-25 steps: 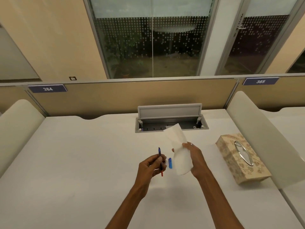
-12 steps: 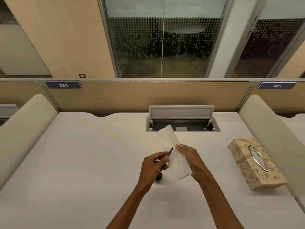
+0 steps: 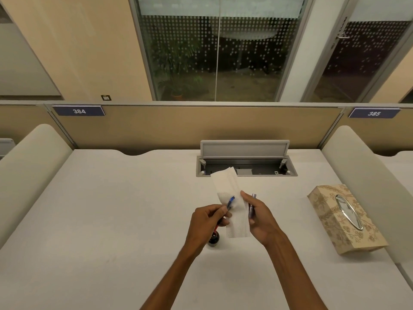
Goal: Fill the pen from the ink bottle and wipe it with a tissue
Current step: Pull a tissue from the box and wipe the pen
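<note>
My left hand grips a pen with a blue front end and a red rear part; its tip points up and right and touches a white tissue. My right hand holds that tissue upright by its right edge, together with a purplish pen part between the fingers. A small dark ink bottle stands on the desk under my left hand, partly hidden by it.
A patterned tissue box lies at the right of the white desk. An open cable hatch sits at the back centre. Padded dividers flank the desk on both sides.
The pen tip has moved right from free air onto the tissue. The view shifted, so the ink bottle under my left hand came into sight.
</note>
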The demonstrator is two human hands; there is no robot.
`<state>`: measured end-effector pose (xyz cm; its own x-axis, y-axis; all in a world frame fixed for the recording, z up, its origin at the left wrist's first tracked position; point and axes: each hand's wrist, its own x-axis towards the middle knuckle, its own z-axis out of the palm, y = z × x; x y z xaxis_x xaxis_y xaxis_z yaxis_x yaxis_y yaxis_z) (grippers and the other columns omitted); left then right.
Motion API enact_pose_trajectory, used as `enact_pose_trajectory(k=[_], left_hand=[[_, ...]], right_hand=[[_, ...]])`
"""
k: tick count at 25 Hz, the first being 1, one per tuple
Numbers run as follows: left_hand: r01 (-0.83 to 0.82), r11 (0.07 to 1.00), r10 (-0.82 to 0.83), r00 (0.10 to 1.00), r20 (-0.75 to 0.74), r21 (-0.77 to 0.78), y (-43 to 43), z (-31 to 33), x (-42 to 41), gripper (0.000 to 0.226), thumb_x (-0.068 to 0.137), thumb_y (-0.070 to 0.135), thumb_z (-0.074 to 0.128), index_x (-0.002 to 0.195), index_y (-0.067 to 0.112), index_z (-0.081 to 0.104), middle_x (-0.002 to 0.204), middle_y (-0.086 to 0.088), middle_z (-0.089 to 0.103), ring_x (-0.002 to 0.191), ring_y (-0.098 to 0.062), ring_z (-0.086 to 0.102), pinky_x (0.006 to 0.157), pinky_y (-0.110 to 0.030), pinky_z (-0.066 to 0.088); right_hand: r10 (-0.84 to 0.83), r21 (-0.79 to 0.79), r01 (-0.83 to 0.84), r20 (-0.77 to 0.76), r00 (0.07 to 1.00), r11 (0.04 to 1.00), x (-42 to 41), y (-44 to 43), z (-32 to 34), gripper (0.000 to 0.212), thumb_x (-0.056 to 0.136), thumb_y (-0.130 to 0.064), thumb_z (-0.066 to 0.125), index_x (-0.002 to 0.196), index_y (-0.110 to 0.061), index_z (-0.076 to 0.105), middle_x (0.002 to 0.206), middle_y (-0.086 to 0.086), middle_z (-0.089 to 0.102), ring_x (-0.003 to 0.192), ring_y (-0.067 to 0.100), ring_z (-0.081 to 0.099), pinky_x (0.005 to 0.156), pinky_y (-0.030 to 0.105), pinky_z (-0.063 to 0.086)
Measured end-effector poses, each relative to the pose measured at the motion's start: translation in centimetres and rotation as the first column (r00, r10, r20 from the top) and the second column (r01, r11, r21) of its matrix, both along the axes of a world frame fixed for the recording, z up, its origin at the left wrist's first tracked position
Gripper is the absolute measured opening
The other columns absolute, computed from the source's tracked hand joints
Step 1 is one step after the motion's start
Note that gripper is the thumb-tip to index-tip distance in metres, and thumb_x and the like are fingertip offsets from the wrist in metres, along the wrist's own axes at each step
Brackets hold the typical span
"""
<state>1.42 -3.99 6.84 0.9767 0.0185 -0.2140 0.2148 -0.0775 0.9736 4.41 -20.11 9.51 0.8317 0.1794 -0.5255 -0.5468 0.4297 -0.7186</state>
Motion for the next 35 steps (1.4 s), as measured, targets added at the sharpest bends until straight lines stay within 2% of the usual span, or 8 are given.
enact_pose_trajectory(k=[3,5,11,16,20,28,31,35], left_hand=[[0.028,0.998,-0.029,0.999,0.014,0.057,0.1,0.4,0.2,0.023,0.097,0.023,0.06,0.099,0.008,0.077,0.082,-0.002,0.077,0.066,-0.008,0.072,0.068,-0.015,0.059],[0.045,0.996,-0.047,0.999,0.017,0.083,0.1,0.7,0.2,0.023,0.098,0.023,0.059,0.1,0.007,0.076,0.08,-0.002,0.075,0.066,-0.008,0.072,0.069,-0.016,0.059],[0.071,0.993,-0.073,0.997,0.01,0.091,0.2,1.4,0.1,0.021,0.095,0.022,0.063,0.107,0.009,0.074,0.086,-0.003,0.075,0.069,-0.013,0.072,0.074,-0.019,0.061],[0.051,0.992,-0.054,0.998,0.026,0.118,-0.3,1.7,-0.5,0.025,0.092,0.023,0.067,0.113,0.01,0.073,0.096,-0.005,0.076,0.078,-0.019,0.075,0.08,-0.02,0.061],[0.031,0.996,-0.034,0.999,0.028,0.08,-0.3,1.9,-1.0,0.024,0.092,0.023,0.068,0.111,0.011,0.073,0.1,-0.009,0.077,0.082,-0.022,0.077,0.085,-0.027,0.062],[0.027,0.997,-0.03,0.999,0.043,0.076,-0.4,2.5,-1.1,0.026,0.093,0.023,0.066,0.112,0.007,0.073,0.099,-0.01,0.077,0.079,-0.023,0.076,0.083,-0.03,0.063],[0.014,0.99,-0.021,0.999,0.049,0.142,-0.4,2.6,-0.8,0.027,0.092,0.026,0.068,0.111,0.009,0.074,0.096,-0.008,0.077,0.073,-0.02,0.074,0.078,-0.029,0.064],[-0.03,0.977,0.016,0.998,0.069,0.212,-0.4,2.6,-0.7,0.019,0.086,0.029,0.075,0.1,0.017,0.076,0.09,0.001,0.076,0.065,-0.014,0.075,0.07,-0.025,0.063]], right_hand=[[-0.033,0.069,0.032,0.006,0.999,0.997,0.0,-0.1,0.1,0.039,0.103,-0.025,0.044,0.134,-0.004,0.051,0.125,0.02,0.059,0.049,0.014,0.065,0.041,0.02,0.051],[-0.044,0.065,0.043,0.017,0.999,0.997,0.1,-0.2,-0.1,0.036,0.102,-0.024,0.045,0.132,-0.005,0.053,0.125,0.02,0.06,0.045,0.012,0.062,0.041,0.018,0.046],[-0.051,0.073,0.05,0.012,0.999,0.996,0.0,-0.3,-0.4,0.031,0.099,-0.031,0.048,0.124,-0.015,0.06,0.111,0.01,0.072,0.087,0.025,0.069,0.078,0.035,0.05],[-0.047,0.052,0.048,-0.017,0.999,0.998,-0.3,0.0,-0.2,0.039,0.1,-0.036,0.046,0.134,-0.018,0.053,0.13,0.016,0.061,0.112,0.038,0.059,0.1,0.056,0.048],[-0.077,0.072,0.077,-0.01,0.997,0.994,-0.4,-0.3,0.5,0.036,0.101,-0.036,0.043,0.132,-0.022,0.052,0.126,0.013,0.062,0.109,0.035,0.059,0.09,0.052,0.051],[-0.023,-0.504,0.053,0.065,0.998,0.862,-0.7,-0.1,1.2,0.029,0.1,-0.045,0.041,0.119,-0.025,0.048,0.11,0.005,0.058,0.082,0.019,0.059,0.069,0.031,0.052],[-0.038,-0.48,0.06,0.055,0.998,0.875,-0.6,-0.3,1.1,0.034,0.1,-0.043,0.043,0.124,-0.021,0.049,0.111,0.008,0.06,0.085,0.026,0.06,0.08,0.041,0.053],[-0.073,-0.351,0.086,0.05,0.996,0.932,-0.9,-0.2,1.9,0.041,0.101,-0.033,0.049,0.135,-0.012,0.048,0.11,0.009,0.065,0.074,0.025,0.058,0.045,0.019,0.049]])
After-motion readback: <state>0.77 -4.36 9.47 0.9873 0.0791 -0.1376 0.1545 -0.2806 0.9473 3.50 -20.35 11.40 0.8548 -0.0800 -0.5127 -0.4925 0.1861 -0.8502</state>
